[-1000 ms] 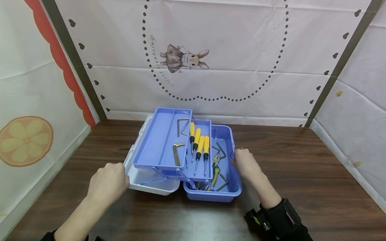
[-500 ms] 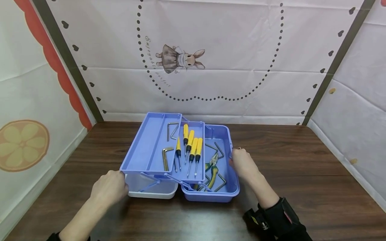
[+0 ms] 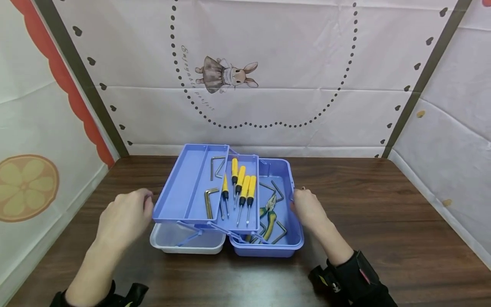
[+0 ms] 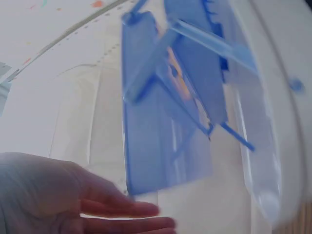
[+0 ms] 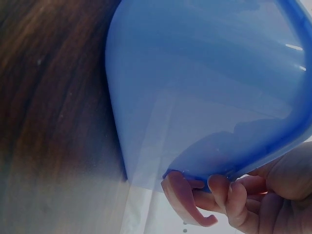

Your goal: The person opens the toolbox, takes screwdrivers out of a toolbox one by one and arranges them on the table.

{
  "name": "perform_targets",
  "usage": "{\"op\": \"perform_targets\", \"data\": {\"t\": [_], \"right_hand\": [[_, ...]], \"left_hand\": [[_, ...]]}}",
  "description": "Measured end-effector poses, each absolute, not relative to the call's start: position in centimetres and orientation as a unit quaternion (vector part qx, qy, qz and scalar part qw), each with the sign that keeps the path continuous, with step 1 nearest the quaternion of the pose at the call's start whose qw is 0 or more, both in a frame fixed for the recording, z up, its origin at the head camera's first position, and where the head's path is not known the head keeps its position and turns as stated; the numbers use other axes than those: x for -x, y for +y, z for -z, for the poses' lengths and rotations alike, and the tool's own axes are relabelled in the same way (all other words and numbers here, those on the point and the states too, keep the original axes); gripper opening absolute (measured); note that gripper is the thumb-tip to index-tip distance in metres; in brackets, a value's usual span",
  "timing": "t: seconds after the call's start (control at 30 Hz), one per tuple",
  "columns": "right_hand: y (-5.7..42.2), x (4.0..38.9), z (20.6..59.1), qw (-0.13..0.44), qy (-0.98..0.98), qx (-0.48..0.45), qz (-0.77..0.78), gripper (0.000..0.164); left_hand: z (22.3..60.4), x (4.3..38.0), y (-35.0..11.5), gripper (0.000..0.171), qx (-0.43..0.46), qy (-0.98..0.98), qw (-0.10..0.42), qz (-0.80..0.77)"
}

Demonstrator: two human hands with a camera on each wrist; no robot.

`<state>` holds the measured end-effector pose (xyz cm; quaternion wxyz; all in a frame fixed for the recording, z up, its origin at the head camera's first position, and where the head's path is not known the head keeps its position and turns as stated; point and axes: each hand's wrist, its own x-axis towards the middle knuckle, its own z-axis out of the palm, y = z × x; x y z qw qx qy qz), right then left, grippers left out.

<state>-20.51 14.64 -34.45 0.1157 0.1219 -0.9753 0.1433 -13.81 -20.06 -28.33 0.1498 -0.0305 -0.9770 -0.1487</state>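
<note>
A blue toolbox (image 3: 268, 252) stands with its white lid (image 3: 188, 247) folded out to the left. Two linked trays rise over the lid: the upper tray (image 3: 188, 183) carries bent hex keys (image 3: 209, 204), and the lower one several yellow-and-black screwdrivers (image 3: 251, 186). Pliers (image 3: 270, 221) with green-and-yellow handles and more hex keys lie in the box bottom. My left hand (image 3: 123, 219) hovers beside the upper tray's left edge, fingers extended in the left wrist view, holding nothing. With curled fingers, my right hand (image 3: 311, 209) grips the box's right rim beside a pink latch (image 5: 183, 195).
The dark wooden table (image 3: 383, 213) extends on both sides of the box and in front of it. Behind it rises a white cloth wall (image 3: 291, 64) with a rabbit print (image 3: 226, 75). More cloth walls border the left and right.
The lid and trays have swung further left and down. My left hand has let go of the lid's edge and risen beside the upper tray. My right hand keeps its grip.
</note>
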Motion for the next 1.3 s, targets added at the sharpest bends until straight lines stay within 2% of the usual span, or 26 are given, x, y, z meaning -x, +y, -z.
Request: {"op": "perform_targets", "data": {"t": [0.13,0.3,0.63,1.0,1.3], "right_hand": [[14.5,20.5,34.4,0.112,-0.976,-0.118,-0.143,0.01],[14.5,20.4,34.2,0.104,-0.977,-0.117,-0.144,0.011],[14.6,20.5,34.2,0.1,-0.978,-0.113,-0.146,0.013],[14.8,20.5,34.3,0.113,-0.975,-0.127,-0.145,0.02],[15.2,20.5,34.2,0.092,-0.975,-0.12,-0.166,0.016]], "left_hand": [[27.9,14.7,-18.7,0.027,0.036,-0.967,0.187,0.171],[27.9,16.1,-17.4,0.035,0.025,-0.963,0.197,0.183],[29.0,18.3,-17.5,0.049,-0.015,-0.973,0.119,0.195],[30.3,19.3,-18.0,0.04,-0.004,-0.963,0.089,0.254],[30.6,19.3,-18.1,0.033,-0.007,-0.967,0.084,0.24]]}}
